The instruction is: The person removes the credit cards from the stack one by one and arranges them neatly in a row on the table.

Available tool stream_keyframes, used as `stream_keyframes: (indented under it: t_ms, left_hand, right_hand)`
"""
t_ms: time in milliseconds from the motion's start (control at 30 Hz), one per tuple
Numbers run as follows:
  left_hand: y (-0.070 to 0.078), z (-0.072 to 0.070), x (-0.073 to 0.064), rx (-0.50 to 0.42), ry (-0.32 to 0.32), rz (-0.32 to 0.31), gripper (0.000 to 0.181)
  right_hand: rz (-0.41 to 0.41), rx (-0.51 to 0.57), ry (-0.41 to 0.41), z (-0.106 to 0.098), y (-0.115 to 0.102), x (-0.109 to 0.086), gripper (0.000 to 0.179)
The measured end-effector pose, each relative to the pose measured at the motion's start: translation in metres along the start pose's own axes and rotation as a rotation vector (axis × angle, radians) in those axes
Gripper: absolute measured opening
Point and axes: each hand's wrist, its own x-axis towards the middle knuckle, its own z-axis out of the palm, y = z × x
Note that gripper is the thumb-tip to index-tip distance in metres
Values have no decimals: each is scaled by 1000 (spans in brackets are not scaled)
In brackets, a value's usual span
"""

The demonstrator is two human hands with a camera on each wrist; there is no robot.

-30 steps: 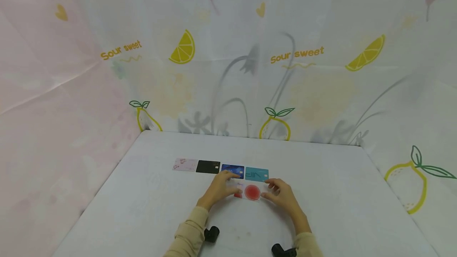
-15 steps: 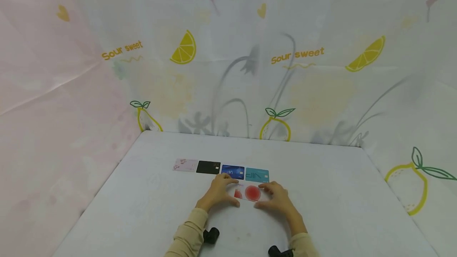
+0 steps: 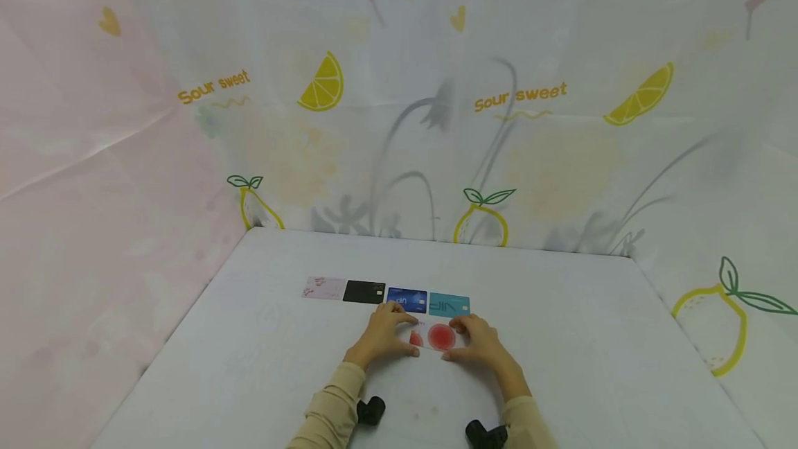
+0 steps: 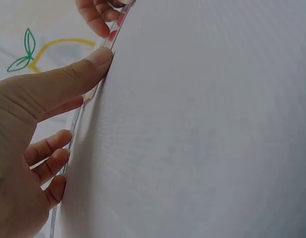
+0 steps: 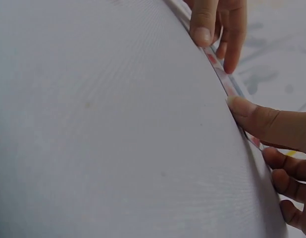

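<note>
A white plastic card with a red circle (image 3: pixel 441 337) lies on the table in front of a row of cards. My left hand (image 3: pixel 382 336) holds its left end, thumb at the near edge and index finger at the far edge. The right hand (image 3: pixel 486 348) grips the other end the same way. In the left wrist view the card (image 4: pixel 113 35) shows edge-on, low on the table, with the left thumb (image 4: pixel 96 62) against it. The right wrist view has the right thumb (image 5: pixel 249 111) on the near edge too.
Behind it runs a row: a pink floral card (image 3: pixel 323 288), a black card (image 3: pixel 364 292), a blue card (image 3: pixel 408 299) and a teal card (image 3: pixel 449 304). The white table (image 3: pixel 598 352) meets a lemon-print cloth (image 3: pixel 399 158) at the back. Black wrist cameras (image 3: pixel 371 411) hang below the wrists.
The right hand has shifted inward, its thumb moving from the card's right side to the near edge. The left thumb has come down to the near edge. The card has barely moved.
</note>
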Motion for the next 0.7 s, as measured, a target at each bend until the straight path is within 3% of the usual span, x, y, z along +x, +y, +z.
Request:
stream_keyframes:
  t_ms: [433, 700]
  left_hand:
    - [1, 0, 2, 16, 13, 12, 53]
    - [0, 2, 2, -11, 36, 5, 54]
  right_hand:
    - [27, 31, -27, -2, -3, 7, 44]
    - [-49, 148, 2, -1, -4, 3, 50]
